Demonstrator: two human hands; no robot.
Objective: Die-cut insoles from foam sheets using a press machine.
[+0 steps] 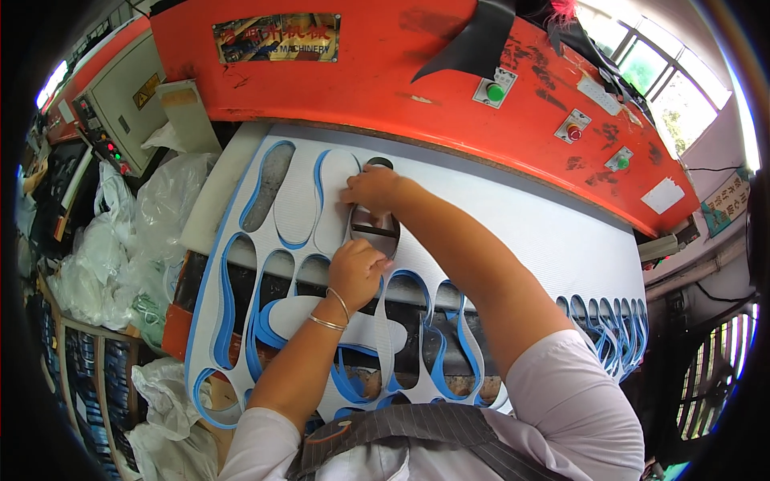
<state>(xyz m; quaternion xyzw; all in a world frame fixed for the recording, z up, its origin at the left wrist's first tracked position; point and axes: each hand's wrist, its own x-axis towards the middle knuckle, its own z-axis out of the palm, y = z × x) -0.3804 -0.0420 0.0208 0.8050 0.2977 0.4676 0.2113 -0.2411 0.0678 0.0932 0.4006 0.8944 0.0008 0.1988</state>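
A sole-shaped metal cutting die (375, 230) with a crossbar stands on a white foam sheet (497, 216) with blue undersides. My right hand (375, 191) is closed over the die's far part, fingers curled to its left edge. At its near end, my left hand (358, 268) is closed on the die, its fingertips partly hidden. Beside the die on the left lie cut sole shapes (335, 180), still within the sheet. Sole-shaped holes (269, 184) run along the sheet's left part. Loose white-and-blue soles (333, 325) lie under my left forearm.
The red press beam (385, 80) crosses behind the sheet, with a green button (495, 92) and a red button (573, 133). Leftover cut webbing (605, 337) hangs at the right. Plastic bags (168, 204) and a grey control box (124, 96) are at the left.
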